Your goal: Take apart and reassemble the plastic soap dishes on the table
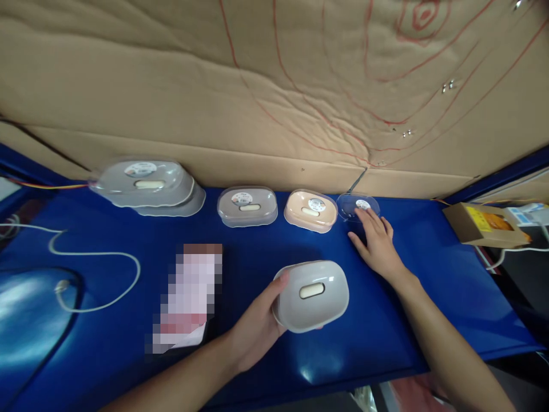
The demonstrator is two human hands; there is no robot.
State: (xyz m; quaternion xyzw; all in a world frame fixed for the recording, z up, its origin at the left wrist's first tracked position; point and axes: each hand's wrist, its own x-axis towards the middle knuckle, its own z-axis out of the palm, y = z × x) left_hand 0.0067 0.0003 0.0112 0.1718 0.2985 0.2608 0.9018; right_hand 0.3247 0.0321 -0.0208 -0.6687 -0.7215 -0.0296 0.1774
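My left hand is closed round the left side of a grey oval box, its thumb on the rim. The box has no lid on it, and a cream oblong piece shows at its middle. My right hand reaches to a clear lid with a round label, lying at the back of the blue table. Its fingertips are at the lid's front edge, thumb apart. A peach box with a clear lid lies just left of that lid, and a grey lidded box is farther left.
Stacked grey boxes stand at the back left of the blue table. A pixelated flat object and a white cable lie on the left. A cardboard box sits at the right, before the brown paper-covered wall.
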